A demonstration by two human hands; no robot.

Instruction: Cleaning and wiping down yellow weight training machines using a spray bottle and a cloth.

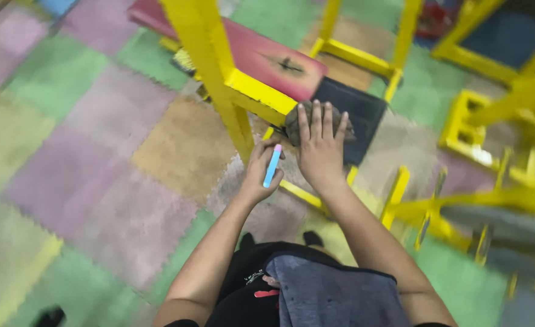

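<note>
My left hand (260, 171) is closed around a slim light-blue stick with a pink tip (272, 165), held just below a yellow frame leg (210, 66). My right hand (319, 147) lies flat, fingers spread, pressing a grey crumpled cloth (296, 121) against the yellow crossbar (258, 92) of a small piece of furniture. Above the bar is a red seat surface (261, 56) with a dark scuff. A dark square pad (355, 109) lies just right of the cloth.
Coloured foam puzzle mats (98, 151) cover the floor. More yellow frames (504, 133) crowd the right side and the back. A grey cloth (334, 290) rests over my lap at the bottom.
</note>
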